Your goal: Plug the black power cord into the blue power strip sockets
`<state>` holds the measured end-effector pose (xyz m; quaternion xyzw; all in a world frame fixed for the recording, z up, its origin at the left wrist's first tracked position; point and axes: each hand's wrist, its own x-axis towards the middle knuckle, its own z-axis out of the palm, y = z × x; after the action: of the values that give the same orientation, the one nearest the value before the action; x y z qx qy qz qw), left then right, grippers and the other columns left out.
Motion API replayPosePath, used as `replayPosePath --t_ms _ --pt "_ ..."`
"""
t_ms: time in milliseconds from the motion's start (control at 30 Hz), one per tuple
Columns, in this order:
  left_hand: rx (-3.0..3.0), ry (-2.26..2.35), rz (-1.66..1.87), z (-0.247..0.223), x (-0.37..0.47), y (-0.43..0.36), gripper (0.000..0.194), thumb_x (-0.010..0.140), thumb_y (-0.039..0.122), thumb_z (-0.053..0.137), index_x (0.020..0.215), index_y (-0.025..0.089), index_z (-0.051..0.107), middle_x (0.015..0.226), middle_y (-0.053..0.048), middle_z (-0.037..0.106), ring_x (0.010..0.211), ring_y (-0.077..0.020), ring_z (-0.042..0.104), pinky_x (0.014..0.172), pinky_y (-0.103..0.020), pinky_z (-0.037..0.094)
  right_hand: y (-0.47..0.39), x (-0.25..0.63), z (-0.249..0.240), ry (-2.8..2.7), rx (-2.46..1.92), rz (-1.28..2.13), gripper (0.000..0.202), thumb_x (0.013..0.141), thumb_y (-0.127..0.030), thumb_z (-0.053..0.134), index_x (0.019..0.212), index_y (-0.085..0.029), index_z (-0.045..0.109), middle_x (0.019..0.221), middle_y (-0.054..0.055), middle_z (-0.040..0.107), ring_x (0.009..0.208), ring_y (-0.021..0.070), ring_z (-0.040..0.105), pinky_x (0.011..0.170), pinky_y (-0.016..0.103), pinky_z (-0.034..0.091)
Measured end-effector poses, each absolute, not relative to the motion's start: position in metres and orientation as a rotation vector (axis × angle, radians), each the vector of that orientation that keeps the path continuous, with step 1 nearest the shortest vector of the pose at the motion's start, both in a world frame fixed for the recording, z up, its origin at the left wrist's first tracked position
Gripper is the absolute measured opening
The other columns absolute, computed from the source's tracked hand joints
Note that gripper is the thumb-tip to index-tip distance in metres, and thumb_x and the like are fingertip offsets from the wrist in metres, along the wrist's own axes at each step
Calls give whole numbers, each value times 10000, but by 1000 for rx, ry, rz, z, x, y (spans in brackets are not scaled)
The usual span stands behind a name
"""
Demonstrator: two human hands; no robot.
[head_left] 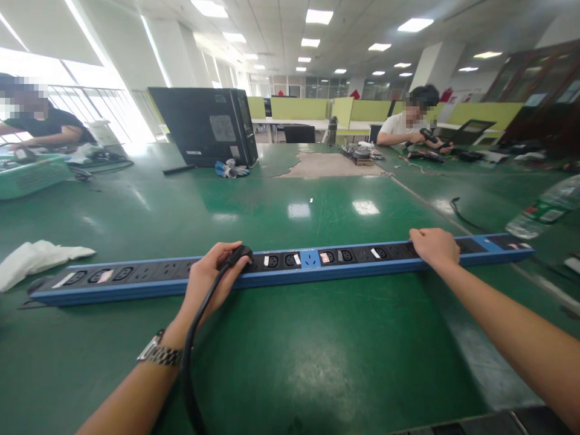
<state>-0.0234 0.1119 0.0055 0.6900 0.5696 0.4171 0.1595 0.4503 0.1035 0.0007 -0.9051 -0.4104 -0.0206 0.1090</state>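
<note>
A long blue power strip [312,266] with several black sockets lies across the green table [290,362] in front of me. My left hand [211,281] grips a black plug [239,255] on a black cable [193,362], pressed against a socket left of the strip's middle. The cable runs down past my wrist, which wears a metal watch. My right hand [434,246] rests palm-down on top of the strip's right part, fingers curled over it.
A white cloth [38,258] lies at the strip's left end. A plastic bottle [544,208] lies at right. A black computer case [206,125] stands further back. Two people sit at the far left and far right with tools and a green basket [31,175].
</note>
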Motion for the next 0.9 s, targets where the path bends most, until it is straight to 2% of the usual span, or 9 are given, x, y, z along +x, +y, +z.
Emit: replayPosePath --t_ms 300,500,567,700,800,900 --pt "2152 1601 1178 7 -18 108 379 769 493 640 1032 219 648 880 -37 745 755 -204 702 762 -303 552 103 450 1 -1182 -2650 -62 450 849 -430 389 906 -204 773 974 175 701 905 320 623 649 342 401" --pt "2270 1585 1077 5 -20 105 375 756 504 654 1011 230 687 889 -43 742 772 -224 699 766 -327 547 103 450 0 -1178 -2629 -105 469 844 -434 389 921 -174 772 973 190 700 921 319 631 627 327 386" --pt "2171 1564 1151 7 -17 103 367 749 490 675 1000 221 687 875 -41 747 772 -219 704 762 -327 552 103 449 0 -1188 -2635 -102 473 847 -428 377 919 -175 771 971 184 704 919 317 635 629 328 386" --pt "1798 1498 1536 18 10 98 404 785 437 672 1098 185 630 947 -65 754 831 -209 721 779 -328 567 103 448 1 -1213 -2652 -85 471 849 -423 370 908 -184 772 996 173 708 926 319 639 652 335 406" --pt "1950 1315 1347 21 47 101 351 748 405 716 1021 192 657 932 -60 757 858 -214 721 802 -323 566 103 448 2 -1208 -2650 -104 480 848 -418 365 930 -181 774 1016 170 709 929 315 643 665 333 420" --pt "2078 1345 1107 17 79 107 275 761 368 701 986 214 667 903 -49 758 862 -216 719 776 -311 562 102 448 2 -1199 -2652 -93 478 838 -422 371 909 -186 781 1000 167 715 908 309 650 665 329 429"
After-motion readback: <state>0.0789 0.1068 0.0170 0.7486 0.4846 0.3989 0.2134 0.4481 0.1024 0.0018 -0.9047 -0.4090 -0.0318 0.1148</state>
